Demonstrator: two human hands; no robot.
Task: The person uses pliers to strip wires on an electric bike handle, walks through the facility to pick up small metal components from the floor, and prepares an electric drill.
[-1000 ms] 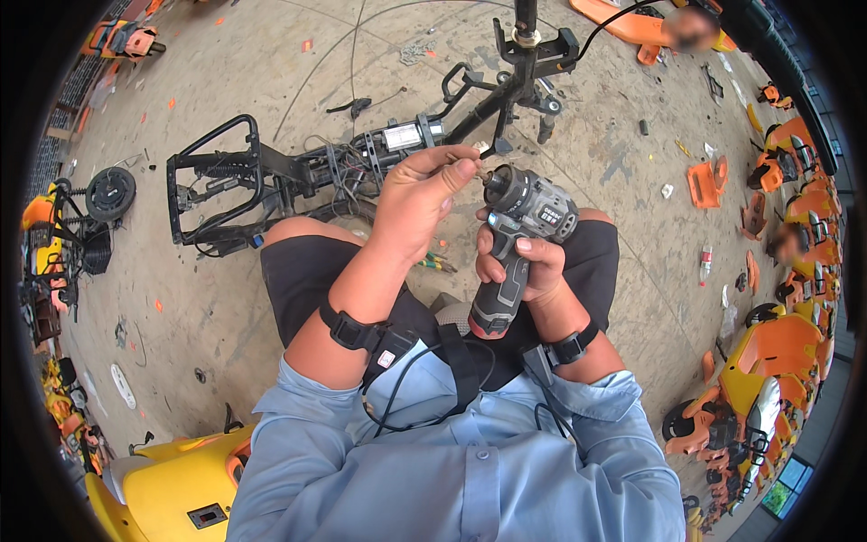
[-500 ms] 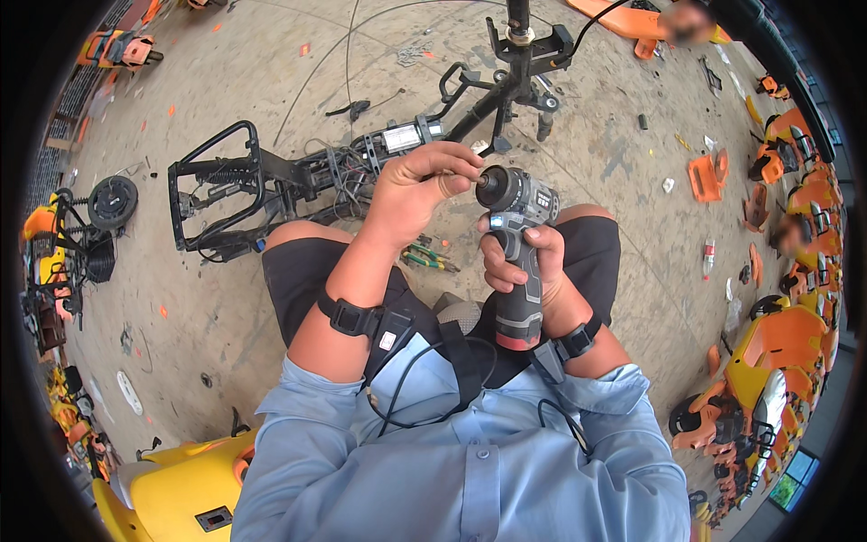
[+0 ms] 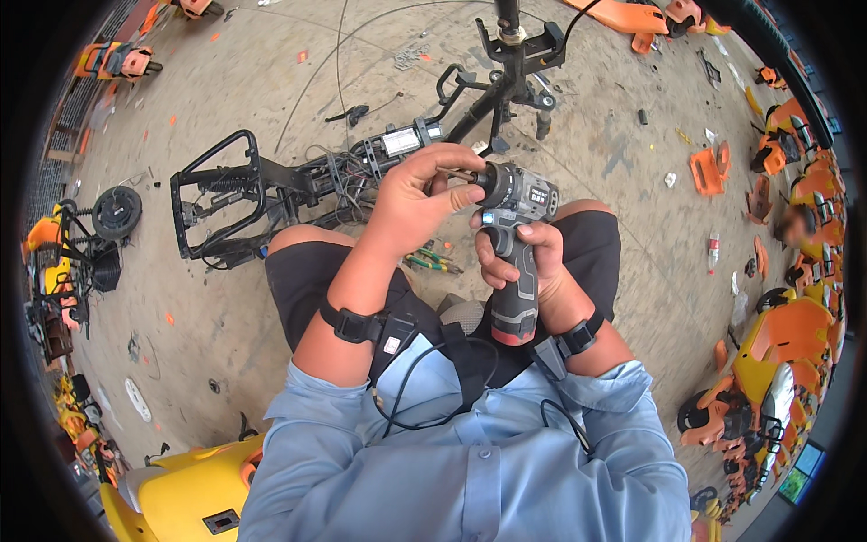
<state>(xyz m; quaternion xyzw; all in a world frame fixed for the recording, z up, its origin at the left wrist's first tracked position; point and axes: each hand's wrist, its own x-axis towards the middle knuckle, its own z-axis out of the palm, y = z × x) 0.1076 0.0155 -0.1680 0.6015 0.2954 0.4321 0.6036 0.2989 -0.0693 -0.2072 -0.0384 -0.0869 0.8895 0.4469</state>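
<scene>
My right hand [image 3: 513, 257] is wrapped round the grip of a grey and black cordless drill [image 3: 517, 303] with a red base, held above my lap. Its black chuck [image 3: 498, 186] points left. At the chuck's nose, my left hand [image 3: 424, 194] pinches a short bit between thumb and forefinger; the fingers partly hide it. Behind my hands lies a bare black vehicle frame [image 3: 298, 181] with wiring, a silver box [image 3: 411, 138] and an upright steering column [image 3: 512, 63]. Green-handled pliers [image 3: 433, 263] rest on the floor between my knees.
A yellow body shell [image 3: 185, 488] stands close by at lower left. Wheel parts [image 3: 116, 212] lie at the left. Along the right runs a row of orange and yellow ride-on vehicles [image 3: 781, 339]. An orange plastic piece [image 3: 706, 172] and a bottle [image 3: 713, 251] are on the concrete floor.
My left fingers have closed in round the chuck's nose, with the thumb now lower. The drill has turned slightly and shifted a little left in my right hand.
</scene>
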